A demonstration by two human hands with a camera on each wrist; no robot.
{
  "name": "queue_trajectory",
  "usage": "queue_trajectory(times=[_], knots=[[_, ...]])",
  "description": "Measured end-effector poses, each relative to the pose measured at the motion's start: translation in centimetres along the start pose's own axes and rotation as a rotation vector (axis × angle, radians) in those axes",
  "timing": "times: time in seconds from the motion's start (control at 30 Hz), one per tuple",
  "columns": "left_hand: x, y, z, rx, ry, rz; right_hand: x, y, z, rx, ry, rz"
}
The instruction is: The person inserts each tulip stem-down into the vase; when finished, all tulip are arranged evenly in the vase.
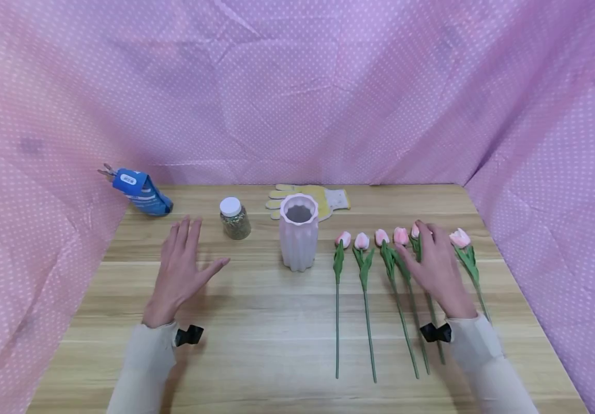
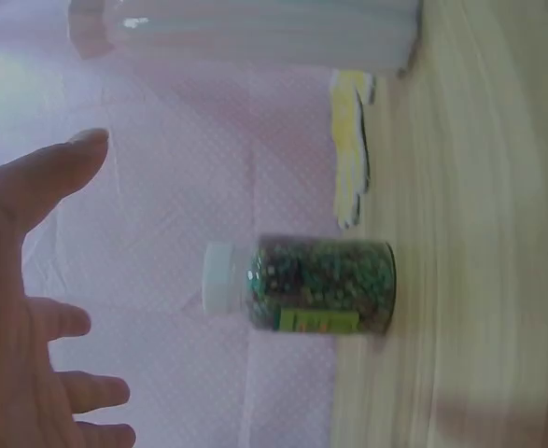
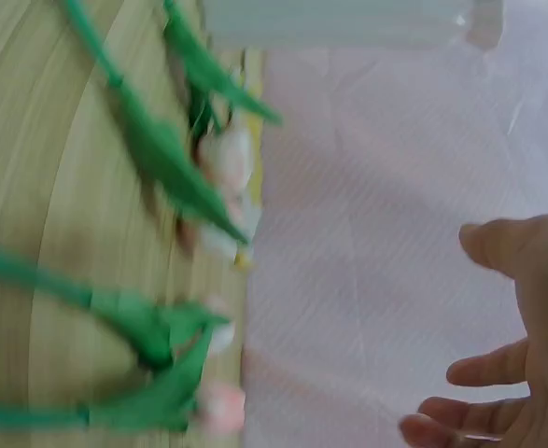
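Observation:
My left hand (image 1: 180, 273) is held over the table's left side, fingers spread and holding nothing, just left of a jar (image 1: 235, 219) with a white cap. In the left wrist view the jar (image 2: 320, 285) holds green granules, with the hand (image 2: 17, 308) apart from it. Several pink tulips (image 1: 361, 241) with green stems lie in a row on the right. Over that row is my right hand (image 1: 439, 270), fingers apart, hiding part of a tulip. The right wrist view shows this hand (image 3: 526, 345) with nothing in it. A pale ribbed vase (image 1: 299, 238) stands upright between both hands.
A yellow and white glove (image 1: 336, 199) lies behind the vase at the table's back edge. At the back left stands a blue packet (image 1: 144, 192) with something sticking out of its top. Pink dotted cloth (image 1: 297, 92) hangs behind and on both sides of the wooden table (image 1: 266, 356).

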State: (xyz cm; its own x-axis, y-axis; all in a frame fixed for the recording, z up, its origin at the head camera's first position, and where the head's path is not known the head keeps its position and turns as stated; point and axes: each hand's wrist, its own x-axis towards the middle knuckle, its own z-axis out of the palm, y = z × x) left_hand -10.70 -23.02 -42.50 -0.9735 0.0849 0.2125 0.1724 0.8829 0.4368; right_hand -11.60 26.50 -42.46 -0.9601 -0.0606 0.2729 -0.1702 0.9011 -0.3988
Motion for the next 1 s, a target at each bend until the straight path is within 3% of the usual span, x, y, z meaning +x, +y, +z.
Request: queue_trajectory(times=[0.2,0.33,0.63,1.0], knots=[[1.0,1.4,0.7,-0.103,0.149,0.044,-0.4,-2.2,0.9,0.086,-0.055,0.038],[1.6,2.5,1.6,-0.199,0.187,0.052,-0.8,-3.6,1.9,0.156,-0.136,0.070],[2.8,4.6,3.8,-0.323,0.149,0.073,-1.6,-6.0,3.9,0.244,-0.240,0.126],[3.9,6.8,5.5,-0.517,0.043,0.083,-2.0,-8.0,6.2,0.298,-0.380,0.217]])
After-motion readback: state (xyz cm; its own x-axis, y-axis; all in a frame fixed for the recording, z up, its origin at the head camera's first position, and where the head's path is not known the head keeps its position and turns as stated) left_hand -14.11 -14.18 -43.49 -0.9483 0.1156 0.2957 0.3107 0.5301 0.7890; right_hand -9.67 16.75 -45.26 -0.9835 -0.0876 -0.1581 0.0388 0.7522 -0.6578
